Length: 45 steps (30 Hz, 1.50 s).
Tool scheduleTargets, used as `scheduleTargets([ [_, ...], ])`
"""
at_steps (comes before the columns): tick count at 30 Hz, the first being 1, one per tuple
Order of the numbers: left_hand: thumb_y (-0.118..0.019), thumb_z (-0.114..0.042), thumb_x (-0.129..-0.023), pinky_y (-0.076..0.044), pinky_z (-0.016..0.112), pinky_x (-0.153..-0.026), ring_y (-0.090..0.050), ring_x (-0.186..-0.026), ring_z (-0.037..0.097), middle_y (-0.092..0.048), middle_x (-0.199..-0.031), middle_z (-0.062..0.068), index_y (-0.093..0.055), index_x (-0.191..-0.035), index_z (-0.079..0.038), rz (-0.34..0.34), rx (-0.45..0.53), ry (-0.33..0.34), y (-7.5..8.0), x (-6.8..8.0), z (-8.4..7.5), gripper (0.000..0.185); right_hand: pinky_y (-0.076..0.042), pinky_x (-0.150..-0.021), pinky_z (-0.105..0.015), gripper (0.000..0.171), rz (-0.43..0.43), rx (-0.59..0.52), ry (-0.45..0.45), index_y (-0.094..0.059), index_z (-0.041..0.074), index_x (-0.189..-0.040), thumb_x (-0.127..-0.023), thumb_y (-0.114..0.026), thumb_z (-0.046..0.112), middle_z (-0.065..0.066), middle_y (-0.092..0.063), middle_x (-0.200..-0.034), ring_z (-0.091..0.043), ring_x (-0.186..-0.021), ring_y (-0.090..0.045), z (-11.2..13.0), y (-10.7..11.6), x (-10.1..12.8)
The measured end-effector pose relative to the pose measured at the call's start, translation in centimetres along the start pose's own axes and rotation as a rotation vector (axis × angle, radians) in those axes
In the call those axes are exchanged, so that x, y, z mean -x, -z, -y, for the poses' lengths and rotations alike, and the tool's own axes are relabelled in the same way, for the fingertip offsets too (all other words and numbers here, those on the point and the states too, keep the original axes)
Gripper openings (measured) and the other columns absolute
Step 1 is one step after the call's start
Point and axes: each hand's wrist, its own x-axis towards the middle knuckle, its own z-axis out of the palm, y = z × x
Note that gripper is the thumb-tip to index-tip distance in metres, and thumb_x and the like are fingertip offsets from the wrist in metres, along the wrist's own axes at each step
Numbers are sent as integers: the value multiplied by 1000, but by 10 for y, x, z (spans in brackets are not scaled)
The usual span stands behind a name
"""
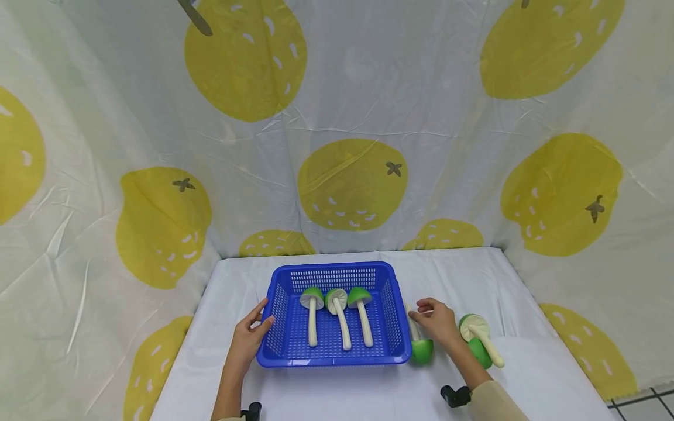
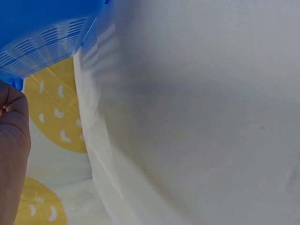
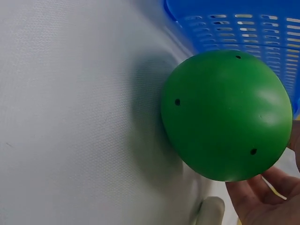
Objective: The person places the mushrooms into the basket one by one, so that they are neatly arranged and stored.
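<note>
A blue plastic basket (image 1: pixel 333 361) stands on the white-covered table. Three toy mushrooms with green caps and pale stems lie side by side in it: a left one (image 1: pixel 313 321), a middle one (image 1: pixel 339 316) and a right one (image 1: pixel 363 316). At the basket's left rim my left hand (image 1: pixel 250 334) grips the edge, thumb on the inner side. My right hand (image 1: pixel 439 321) pinches the stem of another toy mushroom (image 1: pixel 422 352) just outside the right wall, its cap toward me. In the right wrist view that green cap (image 3: pixel 227 115) hides part of the fingers.
Right of my right forearm lies a toy mushroom (image 1: pixel 476 327) with its pale underside showing, against another green cap (image 1: pixel 479 352). A lemon-print curtain (image 1: pixel 353 184) hangs behind the table and along its sides.
</note>
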Motion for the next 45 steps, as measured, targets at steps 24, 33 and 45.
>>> scheduleTargets([
  [24,-71,-25,-99,-60,29,-75,-72,-96,30,-52,-112,11,-51,-153,-27,-2,17,4,0,-2,3,58,-49,-69,-26,30,54,54,-29,-73,0,-107,-85,-80,19,-6,-71,-88,-16,-81,-65,0,-7,8],
  [33,-69,-23,-100,-59,25,-74,-72,-96,27,-52,-114,11,-51,-153,-29,-1,13,7,0,-2,2,56,-47,-66,-27,31,54,54,-18,-73,0,-108,-85,-80,19,-5,-72,-88,-14,-77,-61,-1,-1,10],
  [45,-71,-29,-99,-58,24,-74,-72,-96,27,-52,-114,11,-51,-153,-30,-1,8,-2,0,-2,3,58,-52,-53,-25,32,51,5,-29,-72,-2,-111,-86,-80,16,-9,-71,-92,-11,-63,-63,1,7,11],
])
